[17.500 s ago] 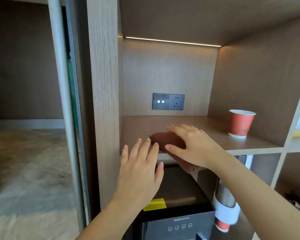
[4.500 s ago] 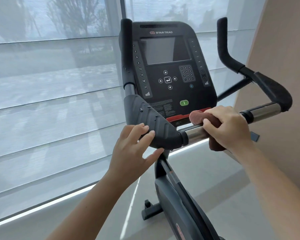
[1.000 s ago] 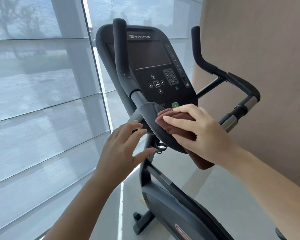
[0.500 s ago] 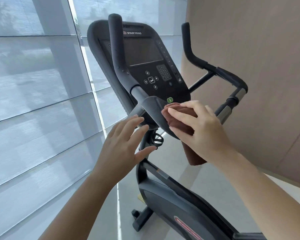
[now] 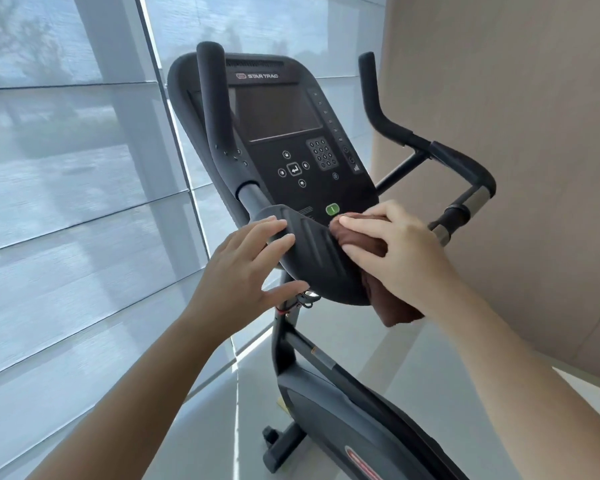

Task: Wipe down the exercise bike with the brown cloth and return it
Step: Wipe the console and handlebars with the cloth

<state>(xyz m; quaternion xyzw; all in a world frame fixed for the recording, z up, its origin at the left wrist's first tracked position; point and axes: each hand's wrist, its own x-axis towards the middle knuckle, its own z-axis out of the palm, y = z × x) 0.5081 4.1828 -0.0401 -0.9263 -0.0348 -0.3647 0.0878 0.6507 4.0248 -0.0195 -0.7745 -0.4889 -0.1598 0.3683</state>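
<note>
On the left of my feed I see a sheer blind (image 5: 66, 209) with horizontal seams over the window. Blurred trees (image 5: 18, 46) show through its upper part. A pale upright mullion (image 5: 132, 109) splits the glass. On the right stands a plain beige wall (image 5: 520, 126) with thin panel seams. Below lies a smooth grey floor (image 5: 208, 431).

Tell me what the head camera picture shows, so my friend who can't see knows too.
A person's right hand holds a bunched brown cloth against the black handlebar pad of an exercise bike, just below its console. The left hand rests with straight fingers on the pad's other side. Shaded windows stand on the left, a tan wall on the right.
</note>
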